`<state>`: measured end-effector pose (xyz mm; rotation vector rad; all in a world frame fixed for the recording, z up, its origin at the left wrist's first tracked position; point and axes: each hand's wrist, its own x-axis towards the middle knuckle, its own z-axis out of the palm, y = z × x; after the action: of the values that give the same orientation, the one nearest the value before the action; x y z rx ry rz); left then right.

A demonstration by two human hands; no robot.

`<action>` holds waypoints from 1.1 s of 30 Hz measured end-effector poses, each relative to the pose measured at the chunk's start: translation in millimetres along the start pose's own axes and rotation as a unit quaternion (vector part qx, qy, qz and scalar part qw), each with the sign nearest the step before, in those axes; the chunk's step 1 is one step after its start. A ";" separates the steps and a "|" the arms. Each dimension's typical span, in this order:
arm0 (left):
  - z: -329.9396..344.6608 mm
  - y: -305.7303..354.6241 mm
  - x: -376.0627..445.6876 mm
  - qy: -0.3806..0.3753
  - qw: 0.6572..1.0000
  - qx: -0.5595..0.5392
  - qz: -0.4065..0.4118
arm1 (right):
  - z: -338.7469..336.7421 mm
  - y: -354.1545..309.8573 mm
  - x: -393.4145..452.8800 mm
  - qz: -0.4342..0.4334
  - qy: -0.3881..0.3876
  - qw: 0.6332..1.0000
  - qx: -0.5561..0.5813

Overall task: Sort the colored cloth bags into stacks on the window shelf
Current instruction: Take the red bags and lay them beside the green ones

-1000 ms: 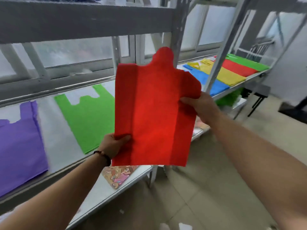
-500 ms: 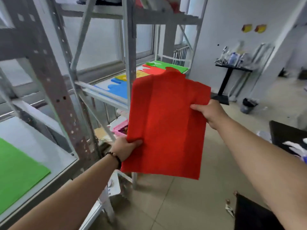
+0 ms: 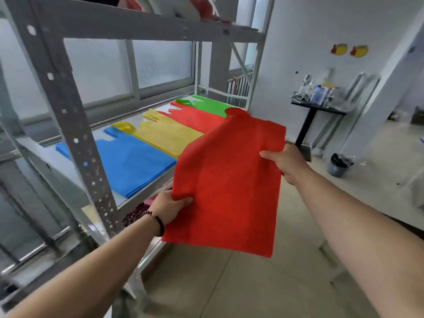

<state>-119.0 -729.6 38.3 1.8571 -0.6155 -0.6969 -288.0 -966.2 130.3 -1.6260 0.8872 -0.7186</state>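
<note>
I hold a flat red cloth bag [image 3: 227,189] in the air in front of the metal rack. My left hand [image 3: 168,208] pinches its lower left edge, and my right hand [image 3: 285,164] grips its right edge. On the window shelf [image 3: 137,201] behind it lie four stacks side by side: blue bags [image 3: 133,161], yellow bags [image 3: 167,134], red bags [image 3: 197,118] and green bags [image 3: 211,105] at the far end. The held bag hides the near corners of the yellow and red stacks.
A grey perforated rack post [image 3: 75,134] stands at the left, close to my left arm. A black side table [image 3: 319,106] with bottles and a small bin [image 3: 338,165] stand by the far wall. Tiled floor [image 3: 241,283] lies below.
The view has swung right along the rack, away from the purple and green bags, and closer to the blue, yellow, red and green stacks. Both hands keep their hold on the red bag.
</note>
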 end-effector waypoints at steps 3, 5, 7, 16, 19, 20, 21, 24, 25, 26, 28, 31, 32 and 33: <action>12.5 9.8 51.3 0.012 1.000 0.001 -0.014 | 0.0 9.1 59.1 0.012 -0.009 1.000 0.003; 20.7 17.3 91.0 0.017 1.000 -0.008 -0.023 | 2.2 13.3 102.4 0.015 -0.017 1.000 0.006; 28.5 25.4 133.9 0.035 0.999 -0.012 -0.024 | 5.1 15.8 147.4 0.007 -0.025 1.000 0.016; 55.7 85.1 318.6 0.071 0.996 -0.027 -0.036 | 12.8 -0.6 351.8 0.028 -0.172 0.985 -0.005; 60.5 99.2 363.1 0.056 0.996 -0.043 -0.059 | 21.3 -1.6 411.8 0.037 -0.210 0.977 -0.027; 62.0 102.2 380.1 0.050 0.995 -0.059 -0.067 | 25.8 -1.1 437.0 0.038 -0.223 0.974 -0.029; 62.2 104.1 393.9 0.041 0.994 -0.075 -0.074 | 30.0 -0.1 458.4 0.036 -0.234 0.971 -0.028; 65.0 110.7 433.6 0.031 0.991 -0.113 -0.063 | 49.3 2.1 525.9 0.037 -0.277 0.960 -0.005; 66.4 111.8 447.9 0.040 0.991 -0.114 -0.057 | 57.8 2.9 549.6 0.038 -0.295 0.955 -0.001; 68.2 112.7 461.9 0.054 0.990 -0.117 -0.054 | 67.7 3.9 573.4 0.039 -0.313 0.949 -0.002; 73.7 113.9 486.2 0.095 0.987 -0.121 -0.054 | 90.2 2.4 615.8 0.039 -0.356 0.934 0.000; 80.9 127.9 516.0 0.172 0.977 -0.121 -0.035 | 124.7 -13.0 667.5 0.025 -0.423 0.906 0.008; 81.0 135.0 524.2 0.209 0.971 -0.118 -0.013 | 135.2 -22.2 681.0 0.005 -0.440 0.898 0.016; 79.2 142.9 530.7 0.253 0.961 -0.115 0.007 | 145.0 -33.1 693.7 -0.020 -0.447 0.894 0.031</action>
<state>183.7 -1195.1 47.1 1.7164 -0.2028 -0.2482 209.6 -1471.9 135.5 -1.6659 0.1505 0.0298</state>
